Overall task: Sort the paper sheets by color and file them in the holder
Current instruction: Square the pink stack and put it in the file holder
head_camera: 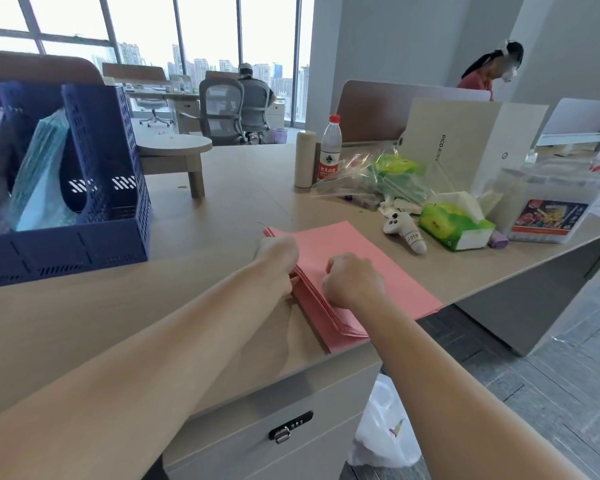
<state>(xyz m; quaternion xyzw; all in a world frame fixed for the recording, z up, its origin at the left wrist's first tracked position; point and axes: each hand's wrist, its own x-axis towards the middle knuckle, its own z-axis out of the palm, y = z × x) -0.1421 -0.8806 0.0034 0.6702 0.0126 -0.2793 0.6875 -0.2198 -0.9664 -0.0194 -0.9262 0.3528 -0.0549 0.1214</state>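
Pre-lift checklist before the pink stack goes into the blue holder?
1. Pink paper stack squared: not ok, near edges fanned.
2. Left hand grips stack's left edge: ok.
3. Right hand grip: cannot tell, curled on top.
4. Blue perforated plastic file holder has free slot: ok, rightmost looks empty.
5. Teal sheets kept apart in own slot: ok.

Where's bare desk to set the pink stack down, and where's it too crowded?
Widest bare patch: the desk between the blue holder and the pink stack, running back toward the water bottle. Another strip lies along the near edge, in front of the holder. Crowded: right of the stack, where plush toy, tissue pack and plastic bags sit close together.
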